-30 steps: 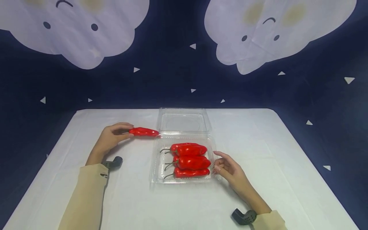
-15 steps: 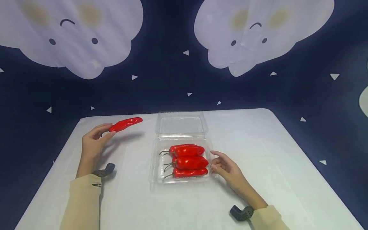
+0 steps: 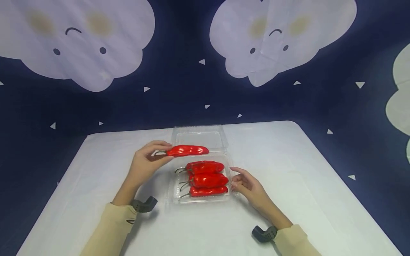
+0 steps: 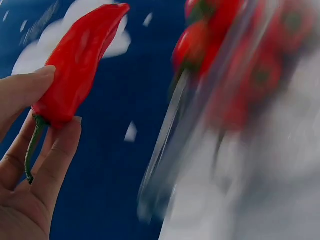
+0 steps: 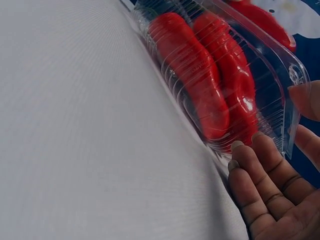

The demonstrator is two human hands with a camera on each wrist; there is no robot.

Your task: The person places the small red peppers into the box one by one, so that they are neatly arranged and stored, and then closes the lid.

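My left hand [image 3: 148, 164] pinches a red pepper [image 3: 188, 150] near its stem end, thumb on one side and fingers on the other. The green stem [image 4: 34, 145] hangs down inside the palm in the left wrist view. In the head view this pepper overlaps the hinge of an open clear plastic container [image 3: 174, 197]. Several more red peppers [image 3: 209, 180] lie side by side in its base, stems to the left. At the base's right side, my right hand [image 3: 253, 190] holds the edge, fingertips [image 5: 243, 150] against the ribbed wall and thumb by the rim.
The container's lid [image 3: 200, 137] lies folded back on the far side. A white cloth covers the table [image 3: 275, 153], and a dark blue backdrop [image 3: 179, 96] with clouds rises behind it. Each wrist wears a dark band [image 3: 144, 204] with a protruding piece.
The left hand first drew the pepper left, away from the container and tilted up, then carried it right, over the hinge, now nearly level. The right hand stays at the container's right side.
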